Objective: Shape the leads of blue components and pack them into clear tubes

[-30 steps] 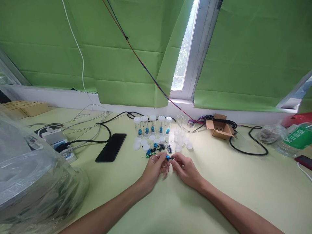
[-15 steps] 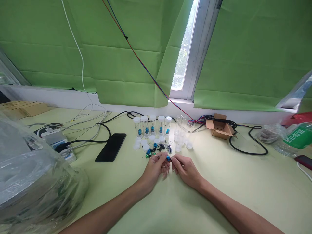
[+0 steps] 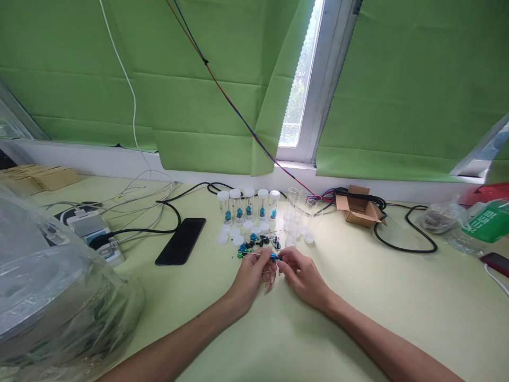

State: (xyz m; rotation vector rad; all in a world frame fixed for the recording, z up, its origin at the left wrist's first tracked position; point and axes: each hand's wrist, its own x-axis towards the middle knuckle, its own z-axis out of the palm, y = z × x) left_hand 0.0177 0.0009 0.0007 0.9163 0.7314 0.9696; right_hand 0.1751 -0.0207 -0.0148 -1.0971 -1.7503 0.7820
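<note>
Above the table, my left hand is closed on a small blue part with a thin metal rod. My right hand pinches a small black piece at the blue part's right end; whether the two are joined is too small to tell. Just beyond my fingers lie loose black parts, blue parts and green parts. Behind them several white caps lie flat. Capped clear tubes with blue parts inside stand in a row; uncapped clear tubes stand to their right.
A black phone lies to the left, near a power strip and cables. Clear plastic wrap bulges at the near left. An open cardboard box, a black cable and a bottle with a green label are on the right.
My right fingers have shifted slightly, and more of the black piece now shows beside the blue part. My left hand stays almost where it was.
</note>
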